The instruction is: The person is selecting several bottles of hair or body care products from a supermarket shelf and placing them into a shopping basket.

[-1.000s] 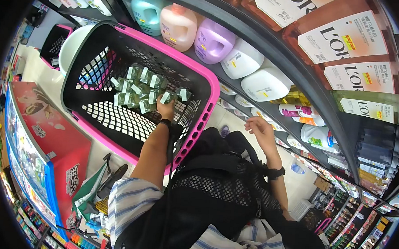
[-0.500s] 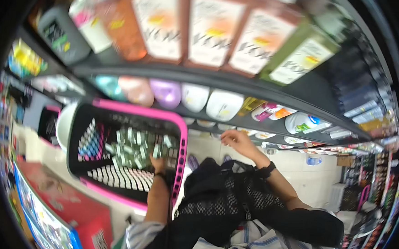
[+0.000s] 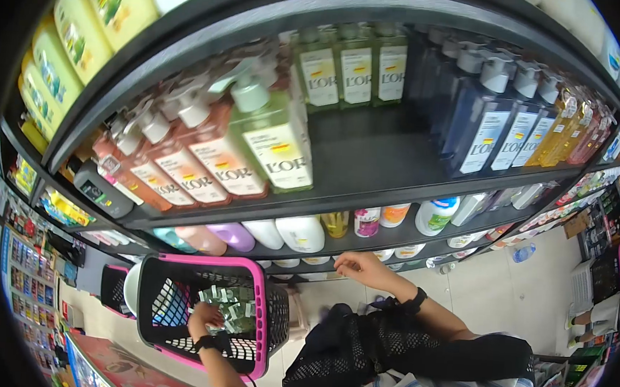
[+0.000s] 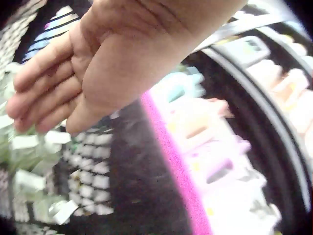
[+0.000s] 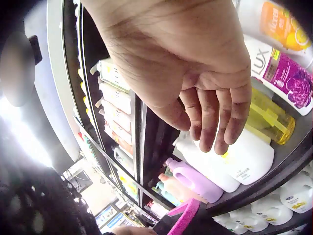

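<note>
In the head view a black basket with a pink rim [image 3: 261, 318] holds several clear green bottles [image 3: 235, 308]. The left hand [image 3: 205, 319] is inside it, over the left part of the bottles. In the left wrist view this hand [image 4: 98, 73] shows its palm with fingers extended and nothing held, beside the blurred bottles [image 4: 29, 181]. The right hand [image 3: 363, 269] hangs in the air before the shelves. Its fingers bend loosely round nothing in the right wrist view [image 5: 195, 83], where white bottles [image 5: 249, 156] stand behind it.
Shelves [image 3: 369, 147] arch across the front, with green and pink pump bottles [image 3: 270, 145] at left and dark blue ones [image 3: 481, 126] at right. A red display [image 3: 129, 370] stands at lower left. Another basket [image 3: 114, 288] is beyond the first.
The view has swung up toward the shelves, putting the basket lower in the picture. The left hand has left the right side of the bottles for their left side and holds none.
</note>
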`<state>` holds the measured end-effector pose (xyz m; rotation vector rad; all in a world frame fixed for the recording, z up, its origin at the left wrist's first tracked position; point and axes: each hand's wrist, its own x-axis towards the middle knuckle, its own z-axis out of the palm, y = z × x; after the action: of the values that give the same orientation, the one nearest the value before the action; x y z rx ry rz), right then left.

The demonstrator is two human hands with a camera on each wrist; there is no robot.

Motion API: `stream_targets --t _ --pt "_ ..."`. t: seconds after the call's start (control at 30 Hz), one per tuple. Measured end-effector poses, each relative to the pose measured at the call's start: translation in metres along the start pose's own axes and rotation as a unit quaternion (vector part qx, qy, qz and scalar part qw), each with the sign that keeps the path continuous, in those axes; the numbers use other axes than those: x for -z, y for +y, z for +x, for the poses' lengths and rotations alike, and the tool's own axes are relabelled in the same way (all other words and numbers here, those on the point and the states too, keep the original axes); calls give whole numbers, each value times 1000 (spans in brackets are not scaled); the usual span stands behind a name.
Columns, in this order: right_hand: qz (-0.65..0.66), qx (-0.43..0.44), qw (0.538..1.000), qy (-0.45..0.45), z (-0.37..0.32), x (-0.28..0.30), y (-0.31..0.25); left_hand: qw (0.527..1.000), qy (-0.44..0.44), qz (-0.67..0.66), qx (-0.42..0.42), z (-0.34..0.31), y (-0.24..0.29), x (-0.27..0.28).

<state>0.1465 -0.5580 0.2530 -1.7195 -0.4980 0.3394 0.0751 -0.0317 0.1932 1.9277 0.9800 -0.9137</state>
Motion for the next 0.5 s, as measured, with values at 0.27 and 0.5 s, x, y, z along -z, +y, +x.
stream_targets --t 0.27,0.5 --pt "14 0 1000 7 -38 51 -18 684 476 -106 -543 -295 229 -140" --pt "30 33 999 -5 -60 76 -16 497 635 -89 -585 -304 335 -182"
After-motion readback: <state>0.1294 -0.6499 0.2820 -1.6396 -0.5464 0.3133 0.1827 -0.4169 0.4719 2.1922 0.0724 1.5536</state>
